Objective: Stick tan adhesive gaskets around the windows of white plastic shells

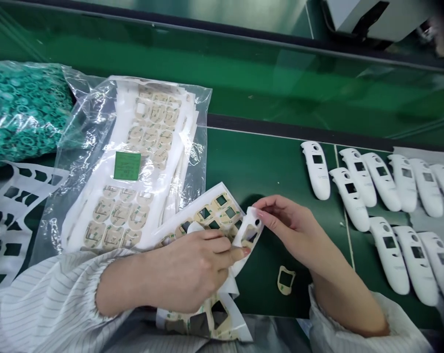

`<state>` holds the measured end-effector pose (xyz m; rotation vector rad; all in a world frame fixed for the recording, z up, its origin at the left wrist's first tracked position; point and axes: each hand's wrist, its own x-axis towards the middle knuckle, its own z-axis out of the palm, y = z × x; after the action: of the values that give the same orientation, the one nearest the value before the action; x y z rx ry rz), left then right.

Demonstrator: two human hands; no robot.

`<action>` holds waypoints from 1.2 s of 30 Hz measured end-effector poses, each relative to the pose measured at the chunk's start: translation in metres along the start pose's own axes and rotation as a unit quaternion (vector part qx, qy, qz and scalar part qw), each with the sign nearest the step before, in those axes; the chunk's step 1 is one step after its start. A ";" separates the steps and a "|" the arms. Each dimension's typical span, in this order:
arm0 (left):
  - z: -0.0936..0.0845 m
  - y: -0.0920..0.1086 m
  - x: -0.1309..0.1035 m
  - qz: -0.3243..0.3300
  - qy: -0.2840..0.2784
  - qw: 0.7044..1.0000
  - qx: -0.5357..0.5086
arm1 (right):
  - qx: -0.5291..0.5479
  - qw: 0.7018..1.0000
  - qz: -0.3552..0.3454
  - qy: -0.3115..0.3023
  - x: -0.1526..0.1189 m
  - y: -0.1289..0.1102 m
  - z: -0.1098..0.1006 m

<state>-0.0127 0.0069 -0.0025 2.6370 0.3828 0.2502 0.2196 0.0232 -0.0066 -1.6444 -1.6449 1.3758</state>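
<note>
A white plastic housing shell (254, 226) with a round hole and a window is held between my two hands above the green table. My right hand (286, 220) pinches its upper end between thumb and fingers. My left hand (192, 269) is closed over the shell's lower part, with the index finger across it; the other fingertips are hidden. Under and around the left hand lies a bent white sheet of beige die-cut adhesive stickers (222, 215), its lower part near the table's front edge. A single loose beige sticker (286, 280) lies below my right hand.
Several matching white shells (387, 250) lie in rows at the right. A clear bag (197, 117) with stacked sticker sheets and a green label (127, 165) is at left. Beyond are a bag of teal rings (23, 113) and cut-out white backing strips (13, 211).
</note>
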 end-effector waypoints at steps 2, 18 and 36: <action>0.001 -0.001 -0.003 -0.002 0.054 0.998 -0.030 | 0.029 1.000 -0.002 -0.005 -0.005 -0.007 0.000; -0.010 -0.009 -0.004 -0.163 0.114 0.808 -0.555 | 0.143 0.989 -0.042 0.011 -0.003 -0.053 -0.005; -0.012 0.018 -0.002 -0.165 0.215 0.758 -0.593 | -0.140 0.898 -0.198 0.367 -0.075 -0.068 0.059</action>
<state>-0.0136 -0.0041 0.0168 1.2067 0.5700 0.7034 0.1511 -0.0517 0.0512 -1.5688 -1.6001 0.2550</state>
